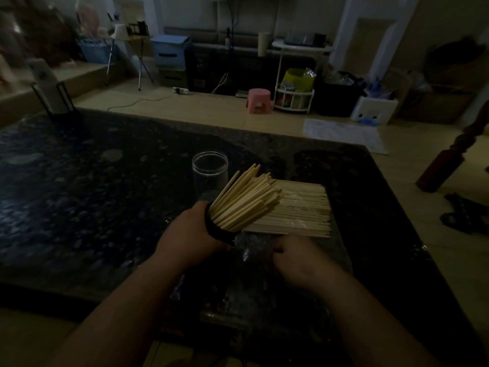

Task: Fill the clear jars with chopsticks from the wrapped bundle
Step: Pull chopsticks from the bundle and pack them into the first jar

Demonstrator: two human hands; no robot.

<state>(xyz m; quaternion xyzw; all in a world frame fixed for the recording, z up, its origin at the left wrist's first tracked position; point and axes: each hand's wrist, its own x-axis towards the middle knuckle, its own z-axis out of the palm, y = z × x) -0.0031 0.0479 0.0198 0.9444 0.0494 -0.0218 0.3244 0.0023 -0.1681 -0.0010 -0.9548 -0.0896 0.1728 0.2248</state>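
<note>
Head view. Right hand [296, 260] lay on crumpled wrap [251, 251], grip too dark to tell. Left hand [190, 234] clasped a stuffed jar [215, 230], tilted toward the bundle [301, 213] just beside, probably to ease loading. Behind stood an empty jar [210, 170], upright on the worktop [79, 181], apparently next.

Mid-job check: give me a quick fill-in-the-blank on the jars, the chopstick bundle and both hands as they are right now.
1. The left hand grips a tilted dark-rimmed jar packed with pale wooden ____.
2. The clear plastic jar standing upright on the dark speckled table is ____.
3. The ____ hand rests on the crinkled clear wrap at the near end of the flat chopstick bundle.

Missing words: chopsticks; empty; right
</note>
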